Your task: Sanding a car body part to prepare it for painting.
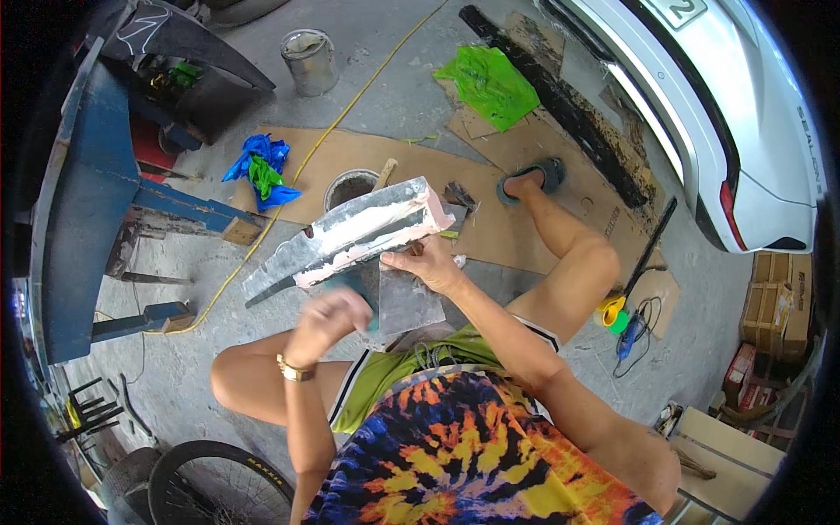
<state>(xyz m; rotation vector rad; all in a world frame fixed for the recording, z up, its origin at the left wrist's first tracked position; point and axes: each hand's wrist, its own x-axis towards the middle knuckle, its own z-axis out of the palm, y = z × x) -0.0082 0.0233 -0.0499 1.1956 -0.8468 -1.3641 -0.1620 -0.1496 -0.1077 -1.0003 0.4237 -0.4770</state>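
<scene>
My right hand (424, 262) grips the near right end of a long, angular grey panel piece (346, 226), patched with white and pinkish filler. The piece is tilted over my lap, its narrow end pointing left. Just below it, my left hand (332, 319) is smeared by motion, so its fingers cannot be read. Beside that hand shows a dark teal patch (366, 306), too blurred to identify. A flat grey plate (411, 302) lies under my right hand. Behind the piece stands an open tub (350, 186), partly hidden, near a wooden stick (385, 173).
Cardboard sheets (481, 223) cover part of the floor. A yellow cord (350, 105) crosses at left, near blue wrapping (262, 166) and a metal can (310, 63). A blue metal frame (87, 210) stands left; a white car (700, 105) stands right. Tape rolls (610, 309) lie right.
</scene>
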